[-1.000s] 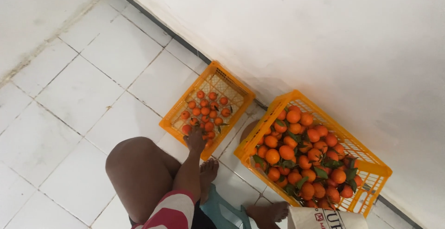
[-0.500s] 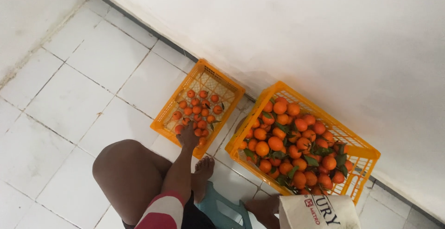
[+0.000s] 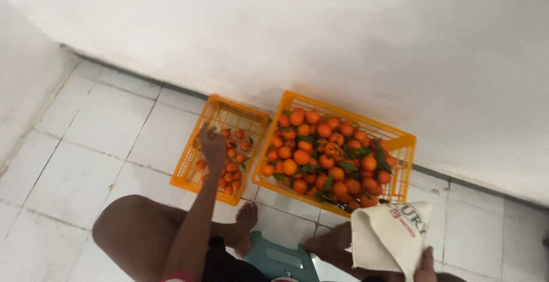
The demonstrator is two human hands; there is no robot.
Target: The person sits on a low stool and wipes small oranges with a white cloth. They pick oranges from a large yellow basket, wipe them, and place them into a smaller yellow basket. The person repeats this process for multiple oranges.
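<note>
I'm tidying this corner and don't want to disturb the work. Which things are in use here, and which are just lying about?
In use:
- left hand, reaching over the small crate, partly filled with oranges
- right hand, holding a cloth bag
- big crate, heaped with leafy oranges

Just there:
- green stool under the person
- tiled floor
- white wall

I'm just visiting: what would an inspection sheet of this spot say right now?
Surface: white tiled floor, grey grout lines.
Job's things: small orange crate, partly filled with oranges; large orange crate, heaped with leafy oranges; pale cloth sack.
Clutter: teal stool beneath the person.
Grippers: left hand open above the small crate; right hand gripping the sack.
Cables: nothing seen.
Surroundings: white wall behind both crates; bare feet near them.
</note>
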